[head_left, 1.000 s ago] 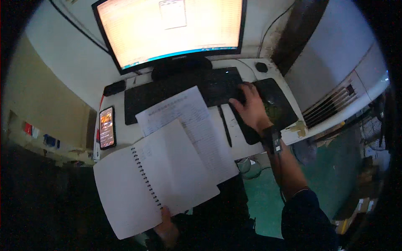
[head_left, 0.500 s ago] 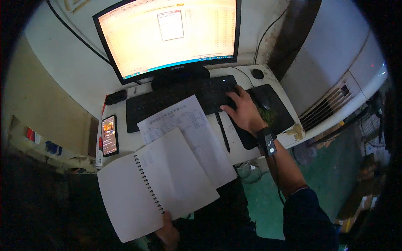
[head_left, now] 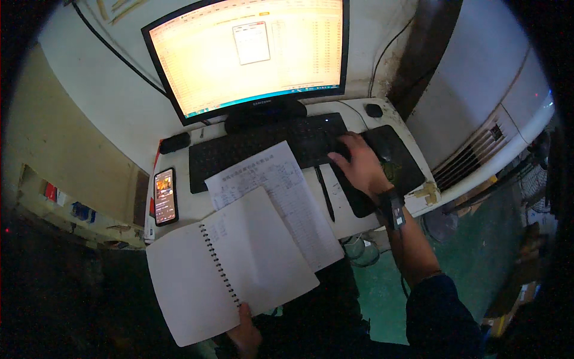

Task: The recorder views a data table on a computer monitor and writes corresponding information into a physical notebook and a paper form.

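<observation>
My left hand grips the lower edge of an open spiral notebook, thumb on top near the coil; the other fingers are hidden beneath. Its right page carries faint handwriting near the coil. The notebook overlaps a printed sheet with handwritten entries, which partly covers the black keyboard. At the keyboard's right end, my right hand rests over the number keys, thumb apart and fingers slightly bent, holding nothing. A black mouse lies beside it on a dark mouse pad. A black pen lies left of my right hand.
A lit monitor showing a spreadsheet and small window stands behind the keyboard. A phone with its screen on lies at the white desk's left edge, near a dark case. A white vented appliance stands at the right.
The whole view has shifted slightly, so the desk appears lower and farther right. My right-hand fingers look closer together over the keys. My left hand keeps its hold on the notebook.
</observation>
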Demonstrator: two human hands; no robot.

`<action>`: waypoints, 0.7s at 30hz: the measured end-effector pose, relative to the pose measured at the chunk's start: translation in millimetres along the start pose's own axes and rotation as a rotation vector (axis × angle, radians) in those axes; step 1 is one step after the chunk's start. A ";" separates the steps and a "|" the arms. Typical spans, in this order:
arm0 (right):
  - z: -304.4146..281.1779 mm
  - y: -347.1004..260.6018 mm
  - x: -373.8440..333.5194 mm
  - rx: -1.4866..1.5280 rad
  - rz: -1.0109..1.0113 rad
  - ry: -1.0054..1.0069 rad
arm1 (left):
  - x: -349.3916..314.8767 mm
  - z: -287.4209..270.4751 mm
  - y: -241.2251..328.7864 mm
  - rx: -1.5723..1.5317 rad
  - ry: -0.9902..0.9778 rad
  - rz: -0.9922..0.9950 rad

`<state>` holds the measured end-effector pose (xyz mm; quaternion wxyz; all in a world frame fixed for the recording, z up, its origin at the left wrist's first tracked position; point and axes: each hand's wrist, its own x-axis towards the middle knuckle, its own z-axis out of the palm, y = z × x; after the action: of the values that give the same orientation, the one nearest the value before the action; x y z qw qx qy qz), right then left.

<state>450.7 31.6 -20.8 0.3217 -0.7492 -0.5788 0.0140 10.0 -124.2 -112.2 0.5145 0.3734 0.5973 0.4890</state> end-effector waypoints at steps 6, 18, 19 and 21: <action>-7.6 16.4 -26.2 -0.113 -0.028 0.098 | 2.7 -14.5 -34.3 0.034 -0.033 0.063; -1.7 -58.0 -63.5 -0.095 -0.023 -0.240 | -13.9 6.4 31.5 0.067 0.011 -0.072; -2.3 -55.4 -60.8 -0.128 -0.003 -0.233 | -16.4 5.8 36.0 0.072 0.048 -0.084; 1.2 -52.7 -57.6 -0.154 0.004 -0.239 | -11.6 9.4 43.4 0.102 -0.091 0.044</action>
<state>386.0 -11.9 -15.7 0.1923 -0.7657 -0.6109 0.0592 18.9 -122.9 -67.2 0.5105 0.4342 0.5891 0.4515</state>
